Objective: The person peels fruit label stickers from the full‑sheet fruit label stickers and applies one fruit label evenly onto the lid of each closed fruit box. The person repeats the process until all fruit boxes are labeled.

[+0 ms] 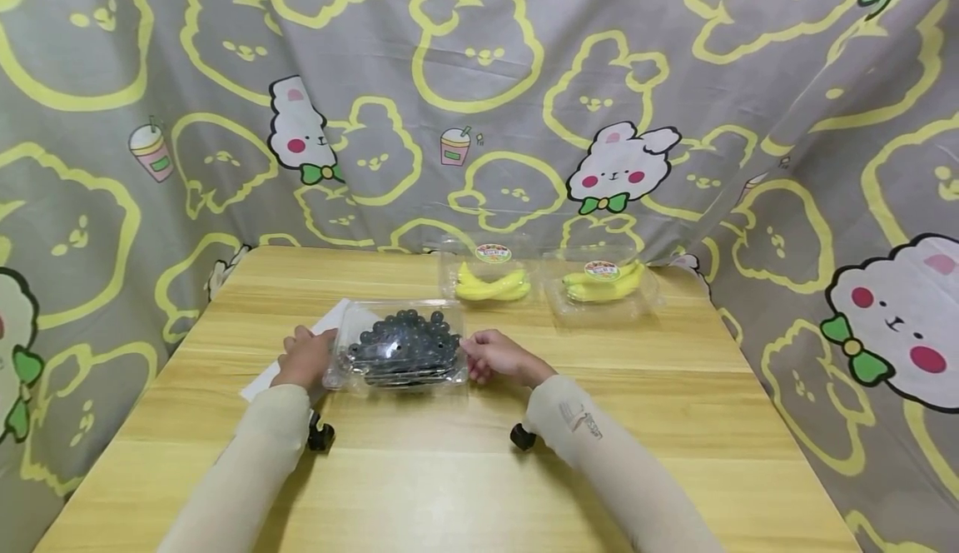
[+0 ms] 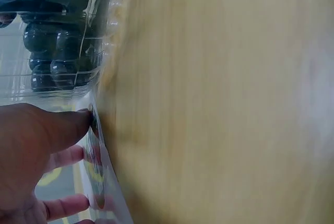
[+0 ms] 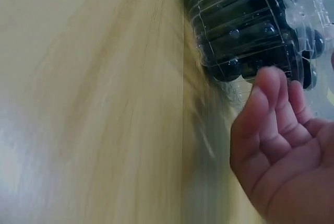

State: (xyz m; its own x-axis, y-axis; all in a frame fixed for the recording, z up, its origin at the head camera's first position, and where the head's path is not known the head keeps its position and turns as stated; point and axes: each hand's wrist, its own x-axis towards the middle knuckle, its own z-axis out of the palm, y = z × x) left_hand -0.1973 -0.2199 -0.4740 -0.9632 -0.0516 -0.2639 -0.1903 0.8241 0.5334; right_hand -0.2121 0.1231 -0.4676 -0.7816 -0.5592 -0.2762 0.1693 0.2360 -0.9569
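Note:
A clear plastic clamshell box (image 1: 397, 374) of dark grapes (image 1: 408, 336) sits on the table in the head view. At its left end, my left hand (image 1: 303, 357) is over a white sheet (image 1: 262, 382). The left wrist view shows the thumb (image 2: 73, 127) and fairly straight fingers (image 2: 68, 205) touching the sheet, which bears a shiny round label (image 2: 95, 174). My right hand (image 1: 498, 357) is at the box's right end. In the right wrist view its loosely bent fingers (image 3: 269, 93) come right up to the ribbed side; the thumb is mostly out of frame.
Two clear boxes of bananas, a left one (image 1: 490, 286) and a right one (image 1: 603, 282), stand at the table's back edge with round labels on their lids. Behind the wooden table (image 1: 434, 486) hangs a grey patterned curtain (image 1: 479, 78). Dark wrist-worn pieces show below both cuffs.

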